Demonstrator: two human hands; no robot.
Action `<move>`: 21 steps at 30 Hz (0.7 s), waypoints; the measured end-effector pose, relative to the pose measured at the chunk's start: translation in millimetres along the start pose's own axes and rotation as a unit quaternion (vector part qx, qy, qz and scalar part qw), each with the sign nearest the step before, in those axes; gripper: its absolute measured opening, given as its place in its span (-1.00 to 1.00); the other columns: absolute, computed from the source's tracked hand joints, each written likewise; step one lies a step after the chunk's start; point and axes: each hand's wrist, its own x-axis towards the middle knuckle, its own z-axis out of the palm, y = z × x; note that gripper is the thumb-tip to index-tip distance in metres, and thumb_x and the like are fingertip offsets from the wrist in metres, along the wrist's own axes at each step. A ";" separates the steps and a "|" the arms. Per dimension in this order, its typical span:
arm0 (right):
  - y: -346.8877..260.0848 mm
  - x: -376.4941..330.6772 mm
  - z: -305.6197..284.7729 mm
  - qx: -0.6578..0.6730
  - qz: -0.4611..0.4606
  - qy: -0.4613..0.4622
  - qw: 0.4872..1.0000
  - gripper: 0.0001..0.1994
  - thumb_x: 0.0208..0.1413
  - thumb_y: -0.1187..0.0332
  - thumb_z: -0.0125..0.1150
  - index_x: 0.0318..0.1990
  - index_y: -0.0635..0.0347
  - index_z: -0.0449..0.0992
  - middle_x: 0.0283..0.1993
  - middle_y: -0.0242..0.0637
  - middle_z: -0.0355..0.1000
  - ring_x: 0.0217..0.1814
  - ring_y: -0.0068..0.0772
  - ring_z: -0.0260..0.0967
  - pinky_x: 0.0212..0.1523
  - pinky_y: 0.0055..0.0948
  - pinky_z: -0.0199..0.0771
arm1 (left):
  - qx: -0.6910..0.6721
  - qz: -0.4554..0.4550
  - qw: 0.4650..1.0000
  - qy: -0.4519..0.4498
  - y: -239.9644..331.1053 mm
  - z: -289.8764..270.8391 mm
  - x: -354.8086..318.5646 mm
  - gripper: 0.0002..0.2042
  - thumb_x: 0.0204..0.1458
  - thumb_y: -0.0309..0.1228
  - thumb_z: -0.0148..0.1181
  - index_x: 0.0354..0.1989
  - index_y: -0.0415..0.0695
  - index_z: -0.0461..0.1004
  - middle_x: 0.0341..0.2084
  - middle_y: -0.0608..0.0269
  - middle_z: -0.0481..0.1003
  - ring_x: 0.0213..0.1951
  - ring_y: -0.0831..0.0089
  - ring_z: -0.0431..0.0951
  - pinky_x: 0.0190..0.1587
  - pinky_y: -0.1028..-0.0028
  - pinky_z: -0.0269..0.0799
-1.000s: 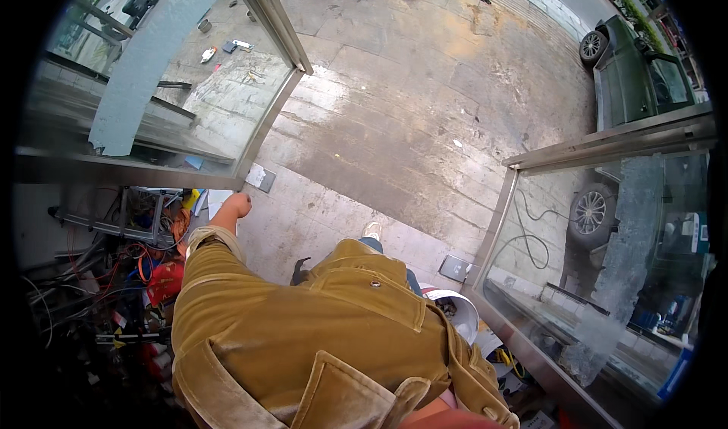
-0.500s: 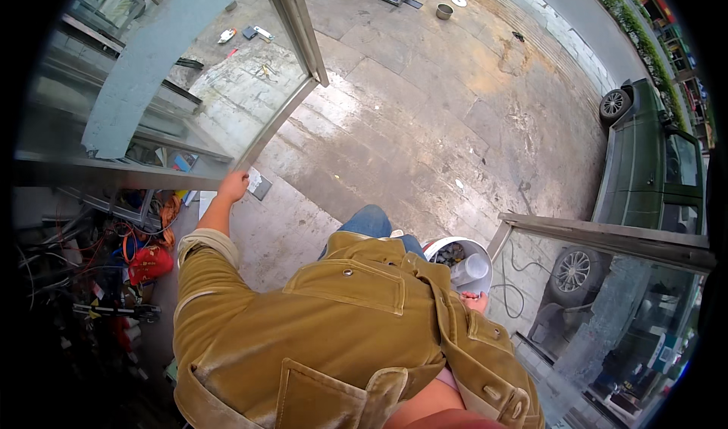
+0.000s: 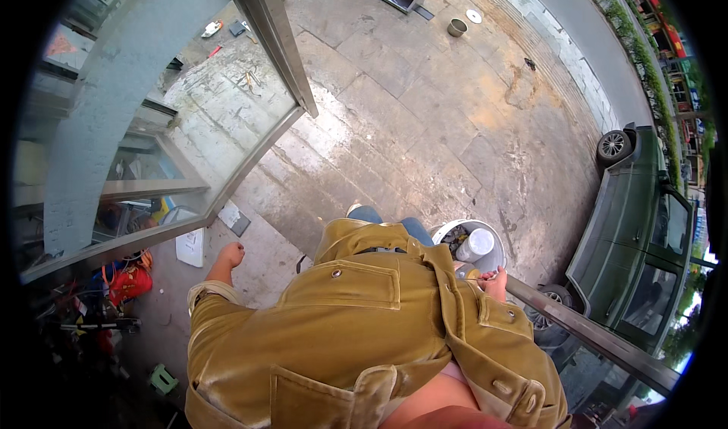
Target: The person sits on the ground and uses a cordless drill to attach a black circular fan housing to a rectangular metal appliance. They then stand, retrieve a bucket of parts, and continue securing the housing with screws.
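My left hand (image 3: 232, 254) hangs at my left side with its fingers curled in, and nothing shows in it. It is apart from the metal-framed glass door (image 3: 254, 154) ahead of it. On my other side, my right hand (image 3: 494, 281) is closed at the near rim of a white bucket (image 3: 503, 248). The exact grip, on rim or handle, is partly hidden. Inside the bucket lie a translucent white plastic container (image 3: 475, 245), dark small items I cannot make out, and a yellowish round thing (image 3: 478, 275) near my fingers.
Another metal-framed glass panel (image 3: 584, 323) stands close on my right, a dark green car (image 3: 633, 224) beyond it. A red bag (image 3: 127, 281) and tangled cables are at left, near a white board (image 3: 190, 247) and a green stool (image 3: 162, 379). A metal pot (image 3: 456, 27) stands ahead.
My left hand has let go of the door frame and dropped back beside me. I have moved forward past the door edge, with the bucket still at my right hand.
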 end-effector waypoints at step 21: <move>-152.6 50.3 788.7 -0.150 -0.060 -0.083 0.983 -0.70 0.10 0.14 -0.06 -0.55 0.00 0.05 -0.73 -0.49 -0.09 -0.77 -0.58 -0.21 -0.68 -0.50 -0.07 | -0.104 0.056 0.983 -0.140 423.9 -123.5 418.5 -0.69 -0.04 -0.28 -0.02 -0.16 -0.09 0.50 -0.19 0.03 0.50 -0.12 0.10 0.48 -0.04 0.24 0.38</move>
